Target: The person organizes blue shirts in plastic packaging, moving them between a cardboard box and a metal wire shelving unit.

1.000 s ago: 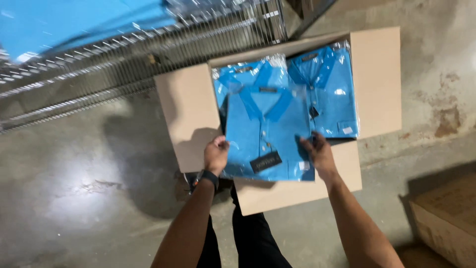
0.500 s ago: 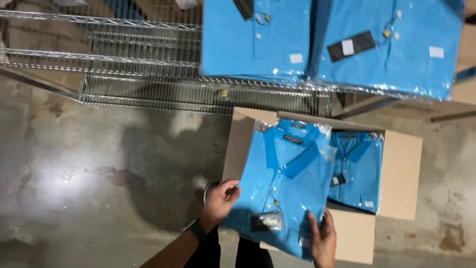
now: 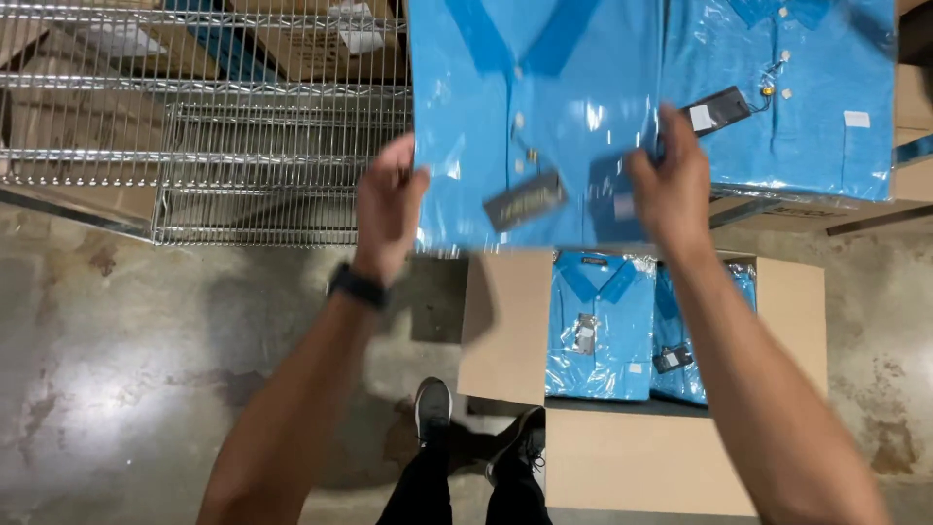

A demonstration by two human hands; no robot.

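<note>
Both hands, left hand [image 3: 387, 209] and right hand [image 3: 671, 185], grasp a bagged blue shirt [image 3: 535, 117] (dark hangtag).

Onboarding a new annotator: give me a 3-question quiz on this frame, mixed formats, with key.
1. True or false: both hands grip the same bagged blue shirt.
2. Multiple choice: where do the other bagged shirts below the hands lie? A) on the floor B) in the open cardboard box C) in a plastic crate
3. Short answer: what is worn on the wrist of the left hand?

Key
1. True: the left hand holds its left edge and the right hand its lower right part.
2. B
3. A dark wristband; whether it is a watch cannot be told.
</note>
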